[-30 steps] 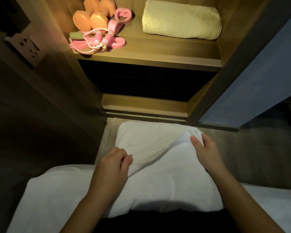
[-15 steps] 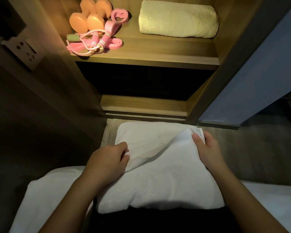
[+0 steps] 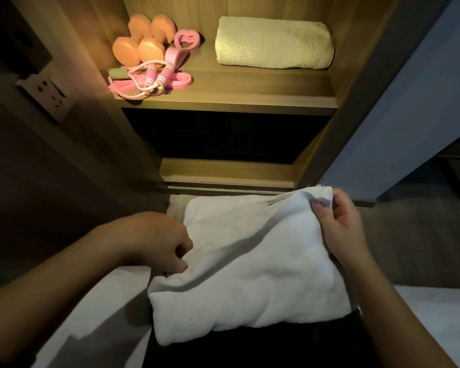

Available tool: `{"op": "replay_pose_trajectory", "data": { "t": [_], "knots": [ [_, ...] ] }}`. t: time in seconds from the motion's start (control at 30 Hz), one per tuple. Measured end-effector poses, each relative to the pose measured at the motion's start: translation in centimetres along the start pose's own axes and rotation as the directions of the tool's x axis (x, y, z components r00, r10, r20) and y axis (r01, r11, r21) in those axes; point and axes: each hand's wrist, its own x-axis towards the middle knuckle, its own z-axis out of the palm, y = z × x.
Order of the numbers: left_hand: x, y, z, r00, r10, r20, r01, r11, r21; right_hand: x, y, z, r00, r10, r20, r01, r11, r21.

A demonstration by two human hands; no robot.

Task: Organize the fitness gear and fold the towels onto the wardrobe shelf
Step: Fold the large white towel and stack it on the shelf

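Observation:
A white towel [image 3: 252, 269] lies half folded low in front of the wardrobe. My left hand [image 3: 157, 243] pinches its left edge. My right hand [image 3: 340, 224] grips its far right corner, lifted a little. On the lit wardrobe shelf [image 3: 237, 96] sit two orange dumbbells [image 3: 141, 43], a pink skipping rope [image 3: 149, 81] tangled with a pink resistance band [image 3: 181, 49], and a folded pale yellow towel [image 3: 274, 43] at the right.
A lower shelf [image 3: 223, 173] sits under a dark gap. A wall socket [image 3: 51, 96] is on the left panel. A blue-grey door [image 3: 409, 107] stands at the right. White bedding [image 3: 436, 314] spreads at both lower sides.
Both hands have drawn the towel's top layer toward the wardrobe, the right corner rising higher. The left hand shifted left along the edge.

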Motion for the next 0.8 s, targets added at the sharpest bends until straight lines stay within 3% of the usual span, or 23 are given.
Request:
{"op": "replay_pose_trajectory", "data": {
  "t": [0.23, 0.33, 0.43, 0.57, 0.8],
  "knots": [
    [-2.5, -0.7, -2.4, 0.987, 0.024, 0.158, -0.028, 0.999, 0.020, -0.3, -1.8, -1.5, 0.990, -0.123, 0.062, 0.121, 0.992, 0.036],
    [-3.1, -0.9, -1.7, 0.986, 0.089, 0.142, -0.075, 0.992, -0.104, -0.9, -1.7, -1.5, 0.989, -0.130, 0.068, 0.127, 0.991, 0.046],
    [-3.5, -0.7, 0.0, 0.993, 0.121, 0.014, -0.116, 0.971, -0.208, -1.6, -1.2, -1.5, 0.994, -0.101, 0.050, 0.099, 0.994, 0.044],
    [-3.3, -0.5, 2.9, 0.970, 0.028, -0.240, -0.083, 0.972, -0.220, -2.1, 0.0, -1.7, 0.996, -0.078, 0.031, 0.079, 0.997, -0.010],
    [-3.1, 0.2, 5.8, 0.919, -0.100, -0.382, 0.014, 0.975, -0.222, -2.3, 1.3, -1.4, 0.999, -0.045, 0.030, 0.045, 0.999, -0.020]
  ]
}}
